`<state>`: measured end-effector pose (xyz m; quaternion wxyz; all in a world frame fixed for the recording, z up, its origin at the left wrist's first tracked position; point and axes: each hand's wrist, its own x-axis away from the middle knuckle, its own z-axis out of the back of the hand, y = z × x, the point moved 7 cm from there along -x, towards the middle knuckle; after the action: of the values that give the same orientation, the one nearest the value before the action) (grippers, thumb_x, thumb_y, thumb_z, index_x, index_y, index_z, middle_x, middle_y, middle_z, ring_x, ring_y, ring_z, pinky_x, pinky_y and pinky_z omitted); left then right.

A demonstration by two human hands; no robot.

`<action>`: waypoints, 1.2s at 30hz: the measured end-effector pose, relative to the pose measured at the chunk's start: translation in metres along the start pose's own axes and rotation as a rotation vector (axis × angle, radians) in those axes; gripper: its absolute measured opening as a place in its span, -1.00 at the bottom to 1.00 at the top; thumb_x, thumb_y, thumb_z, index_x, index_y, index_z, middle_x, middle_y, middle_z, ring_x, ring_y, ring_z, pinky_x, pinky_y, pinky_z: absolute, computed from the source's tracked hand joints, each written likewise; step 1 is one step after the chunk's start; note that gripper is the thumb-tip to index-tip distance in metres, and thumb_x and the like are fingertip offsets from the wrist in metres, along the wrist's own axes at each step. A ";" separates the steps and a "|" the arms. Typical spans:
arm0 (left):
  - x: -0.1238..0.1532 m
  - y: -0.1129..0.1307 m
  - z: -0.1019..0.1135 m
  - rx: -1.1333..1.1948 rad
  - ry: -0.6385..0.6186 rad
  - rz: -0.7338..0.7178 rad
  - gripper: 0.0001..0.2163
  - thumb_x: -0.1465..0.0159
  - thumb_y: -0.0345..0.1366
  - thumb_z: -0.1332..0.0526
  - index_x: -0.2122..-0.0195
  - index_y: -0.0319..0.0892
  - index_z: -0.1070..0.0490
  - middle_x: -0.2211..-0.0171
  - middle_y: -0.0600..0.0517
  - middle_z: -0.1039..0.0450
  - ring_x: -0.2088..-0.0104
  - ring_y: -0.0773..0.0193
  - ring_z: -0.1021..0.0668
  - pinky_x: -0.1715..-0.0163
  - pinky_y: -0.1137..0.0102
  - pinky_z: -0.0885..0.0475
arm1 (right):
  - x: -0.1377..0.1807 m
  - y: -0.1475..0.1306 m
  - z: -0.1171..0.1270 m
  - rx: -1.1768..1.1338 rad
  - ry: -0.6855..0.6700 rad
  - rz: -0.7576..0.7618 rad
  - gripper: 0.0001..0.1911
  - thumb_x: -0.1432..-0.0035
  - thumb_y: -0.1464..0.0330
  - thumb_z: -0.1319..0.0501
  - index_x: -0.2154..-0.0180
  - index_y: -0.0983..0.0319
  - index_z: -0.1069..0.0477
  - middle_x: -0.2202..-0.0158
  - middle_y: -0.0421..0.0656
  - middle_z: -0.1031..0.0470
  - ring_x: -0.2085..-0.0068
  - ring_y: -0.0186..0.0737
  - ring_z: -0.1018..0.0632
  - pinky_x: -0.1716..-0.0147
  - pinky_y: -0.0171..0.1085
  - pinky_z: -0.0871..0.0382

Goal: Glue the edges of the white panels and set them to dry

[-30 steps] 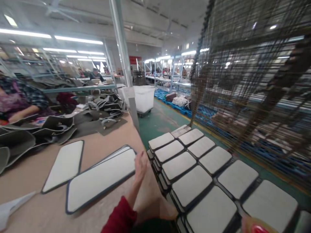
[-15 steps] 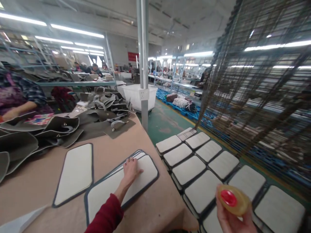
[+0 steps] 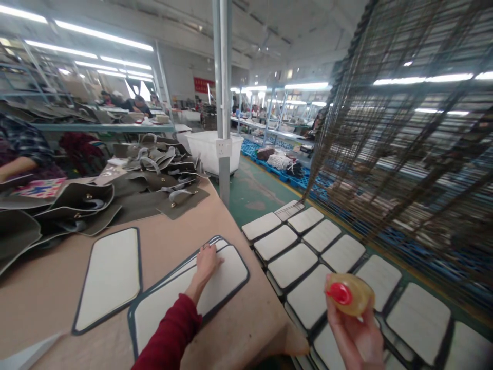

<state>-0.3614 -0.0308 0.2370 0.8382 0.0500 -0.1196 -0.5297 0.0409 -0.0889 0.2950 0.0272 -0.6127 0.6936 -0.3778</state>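
My left hand [image 3: 208, 263] lies on a fanned stack of flat white panels with dark edging. Its fingers curl at the long edge of the top panel [image 3: 227, 280], with the thumb resting on the white face. A similar single panel [image 3: 110, 277] lies to the left on the brown-covered table [image 3: 173, 231]. Over at the right, my right hand [image 3: 354, 331] is closed around a squat see-through bottle [image 3: 356, 294] of yellowish liquid. Its red cap [image 3: 339, 293] points left, and the bottle is held in the air above rows of white panels [image 3: 308, 295].
Dark grey bag pieces with handles [image 3: 88, 203] are heaped at the table's far left, where a co-worker's arm [image 3: 23, 167] shows. A metal post [image 3: 224, 180] and a white bin [image 3: 206, 151] stand beyond the table. A wire mesh rack [image 3: 404, 128] rises on the right.
My right hand has raised the bottle and tilted it so that its red cap points more to the left. My left hand stays on the stack. The view has shifted slightly.
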 end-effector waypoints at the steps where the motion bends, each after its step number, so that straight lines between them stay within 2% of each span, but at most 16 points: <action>1: -0.001 0.001 0.001 0.003 -0.014 0.013 -0.67 -0.18 -0.24 -0.28 0.05 -0.24 -0.40 -0.05 -0.25 -0.40 -0.09 -0.04 -0.40 0.04 0.23 -0.30 | 0.000 -0.002 0.000 0.005 -0.004 -0.008 -0.57 -0.05 0.06 -0.31 0.18 0.26 -0.54 0.22 -0.04 -0.64 0.18 -0.16 -0.65 0.28 -0.30 -0.60; 4: 0.000 0.002 0.004 0.016 -0.060 0.069 -0.64 -0.11 -0.25 -0.33 0.07 -0.22 -0.40 -0.04 -0.24 -0.42 -0.08 -0.06 -0.42 0.05 0.20 -0.31 | 0.001 -0.008 0.004 -0.028 0.020 -0.024 -0.57 -0.06 0.06 -0.30 0.18 0.27 -0.54 0.25 -0.05 -0.65 0.21 -0.18 -0.66 0.28 -0.32 -0.60; 9: 0.007 0.005 0.009 0.052 -0.102 0.103 -0.66 -0.01 -0.28 -0.38 0.17 -0.21 -0.43 -0.01 -0.23 -0.45 -0.06 -0.08 -0.44 0.12 0.27 -0.35 | 0.001 -0.021 0.013 -0.082 0.044 -0.038 -0.54 -0.07 0.07 -0.29 0.15 0.30 -0.52 0.23 -0.04 -0.65 0.20 -0.16 -0.66 0.28 -0.32 -0.60; 11: 0.012 0.008 0.013 0.083 -0.100 0.062 -0.64 -0.05 -0.29 -0.34 0.11 -0.23 -0.42 0.04 -0.20 -0.50 0.00 -0.02 -0.49 0.16 0.31 -0.37 | 0.000 -0.027 0.013 -0.075 0.026 -0.022 -0.54 -0.05 0.07 -0.31 0.13 0.27 -0.52 0.22 -0.06 -0.65 0.19 -0.17 -0.66 0.27 -0.32 -0.60; 13: 0.019 0.014 0.020 0.125 -0.084 -0.017 -0.60 -0.14 -0.31 -0.25 -0.03 -0.20 -0.37 0.06 -0.12 -0.53 0.05 0.08 -0.53 0.15 0.36 -0.38 | -0.002 -0.035 0.009 -0.050 -0.022 0.029 -0.54 -0.01 0.07 -0.34 0.13 0.23 -0.52 0.20 -0.10 -0.65 0.18 -0.20 -0.65 0.25 -0.32 -0.59; 16: 0.034 0.031 0.037 0.200 -0.042 -0.174 -0.56 -0.23 -0.30 -0.13 -0.17 -0.12 -0.30 -0.05 -0.01 -0.49 -0.03 0.18 -0.51 0.05 0.44 -0.34 | -0.002 -0.048 -0.006 -0.005 -0.105 0.111 -0.55 0.06 0.08 -0.39 0.16 0.18 -0.54 0.20 -0.14 -0.65 0.18 -0.20 -0.64 0.13 -0.25 -0.55; 18: 0.050 0.048 0.052 0.310 -0.029 -0.299 -0.59 -0.27 -0.25 -0.08 -0.15 -0.12 -0.37 -0.03 0.01 -0.51 -0.03 0.17 -0.51 0.03 0.45 -0.34 | 0.001 -0.057 -0.022 0.021 -0.161 0.158 -0.55 0.09 0.09 -0.41 0.17 0.17 -0.55 0.20 -0.15 -0.65 0.18 -0.19 -0.64 -0.02 -0.15 -0.47; 20: 0.071 0.069 0.070 0.435 -0.039 -0.409 -0.60 -0.27 -0.18 -0.06 -0.07 -0.14 -0.46 0.06 0.02 -0.57 0.04 0.12 -0.55 0.06 0.41 -0.36 | 0.007 -0.067 -0.042 0.037 -0.243 0.201 -0.51 0.14 0.09 -0.44 0.15 0.14 -0.54 0.18 -0.17 -0.64 0.15 -0.16 -0.62 -0.16 -0.05 -0.33; 22: 0.095 0.088 0.089 0.494 -0.064 -0.472 -0.60 -0.25 -0.14 -0.08 -0.02 -0.16 -0.51 0.13 0.01 -0.60 0.10 0.10 -0.57 0.09 0.39 -0.37 | 0.014 -0.079 -0.063 0.057 -0.351 0.232 -0.46 0.20 0.09 -0.47 0.14 0.12 -0.53 0.17 -0.16 -0.64 0.11 -0.12 -0.61 -0.22 0.02 -0.22; 26: 0.141 0.120 0.123 0.554 -0.182 -0.588 -0.62 -0.22 -0.12 -0.12 0.05 -0.18 -0.56 0.20 0.02 -0.62 0.16 0.10 -0.58 0.16 0.42 -0.39 | 0.035 -0.104 -0.101 0.125 -0.569 0.293 -0.43 0.27 0.09 -0.48 0.16 0.13 -0.54 0.15 -0.09 -0.63 0.04 0.03 -0.58 -0.22 0.17 -0.15; 29: 0.163 0.134 0.142 0.556 -0.250 -0.629 -0.68 -0.18 -0.13 -0.17 0.15 -0.13 -0.60 0.24 0.05 -0.62 0.20 0.11 -0.58 0.21 0.44 -0.40 | 0.050 -0.120 -0.119 0.173 -0.689 0.331 -0.35 0.35 0.10 -0.51 0.12 0.13 -0.52 0.10 -0.05 -0.61 -0.01 0.13 -0.55 -0.20 0.24 -0.14; 32: 0.182 0.148 0.158 0.542 -0.307 -0.691 -0.72 -0.14 -0.16 -0.23 0.21 -0.11 -0.62 0.30 0.07 -0.63 0.24 0.12 -0.58 0.25 0.47 -0.40 | 0.060 -0.131 -0.128 0.204 -0.755 0.356 -0.29 0.40 0.13 -0.53 0.11 0.15 -0.50 0.15 -0.04 -0.62 -0.03 0.14 -0.53 -0.19 0.26 -0.15; 36: 0.211 0.169 0.177 0.487 -0.393 -0.833 -0.75 -0.16 -0.24 -0.21 0.21 -0.12 -0.63 0.35 0.10 -0.61 0.31 0.19 -0.57 0.31 0.52 -0.37 | 0.065 -0.141 -0.130 0.229 -0.796 0.397 -0.34 0.44 0.18 -0.54 0.17 0.13 -0.51 0.30 -0.14 -0.64 0.05 0.04 -0.57 -0.16 0.18 -0.25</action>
<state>-0.1715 -0.1397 0.4748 0.4820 0.1865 -0.3646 -0.7746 0.0767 -0.0764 0.4944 0.4310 -0.5585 0.6869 -0.1747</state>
